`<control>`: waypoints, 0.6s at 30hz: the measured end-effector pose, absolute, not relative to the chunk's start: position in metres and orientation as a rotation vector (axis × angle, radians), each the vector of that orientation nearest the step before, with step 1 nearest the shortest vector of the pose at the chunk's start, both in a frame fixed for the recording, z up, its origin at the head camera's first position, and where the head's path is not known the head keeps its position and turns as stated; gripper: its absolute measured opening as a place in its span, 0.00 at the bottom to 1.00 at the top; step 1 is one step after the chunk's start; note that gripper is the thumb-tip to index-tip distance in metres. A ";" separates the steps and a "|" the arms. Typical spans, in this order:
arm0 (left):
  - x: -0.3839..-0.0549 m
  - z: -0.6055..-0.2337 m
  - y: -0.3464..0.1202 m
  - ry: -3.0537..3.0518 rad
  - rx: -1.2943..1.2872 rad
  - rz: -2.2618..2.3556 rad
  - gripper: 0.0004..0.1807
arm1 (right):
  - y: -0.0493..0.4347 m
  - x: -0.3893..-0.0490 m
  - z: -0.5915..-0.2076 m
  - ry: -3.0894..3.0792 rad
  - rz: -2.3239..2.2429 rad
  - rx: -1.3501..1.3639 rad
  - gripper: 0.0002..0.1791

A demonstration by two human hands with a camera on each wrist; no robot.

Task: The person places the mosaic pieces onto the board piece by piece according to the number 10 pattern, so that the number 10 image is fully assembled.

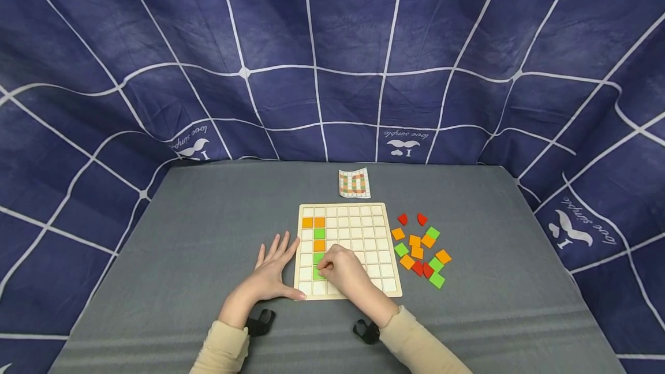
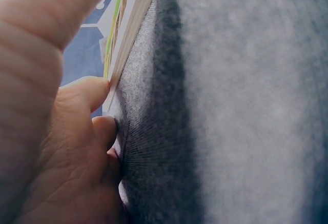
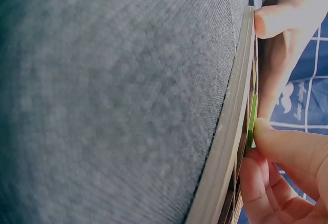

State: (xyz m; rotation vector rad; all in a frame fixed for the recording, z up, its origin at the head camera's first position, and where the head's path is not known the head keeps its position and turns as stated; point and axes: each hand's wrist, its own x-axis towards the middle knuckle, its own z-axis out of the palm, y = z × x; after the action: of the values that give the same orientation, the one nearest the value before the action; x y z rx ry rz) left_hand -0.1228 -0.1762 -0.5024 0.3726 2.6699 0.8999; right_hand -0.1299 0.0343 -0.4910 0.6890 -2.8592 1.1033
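A pale wooden grid board lies on the grey table. Its second column holds orange and green square tiles, and another orange tile sits in the first column. My left hand is spread beside the board, thumb at the near left corner and fingertips by the left edge. My right hand is over the board's near left part, its thumb and fingers pinching a green tile at the second column. Part of that tile and the cells under the hand are hidden.
Loose orange and green square tiles and red rounded pieces lie scattered right of the board. Behind it is a small patterned card. A blue curtain with white lines hangs around the table.
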 end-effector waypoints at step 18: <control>-0.123 -0.506 -0.176 2.681 0.341 0.888 0.74 | 0.082 -0.149 -0.479 -2.870 1.495 0.294 0.02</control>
State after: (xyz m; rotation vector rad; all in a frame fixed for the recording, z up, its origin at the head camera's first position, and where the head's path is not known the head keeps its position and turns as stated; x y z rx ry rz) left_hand -0.1231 -0.1760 -0.5058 0.3410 2.6813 0.8885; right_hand -0.1490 0.0822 -0.4790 0.2938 -2.8704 1.4946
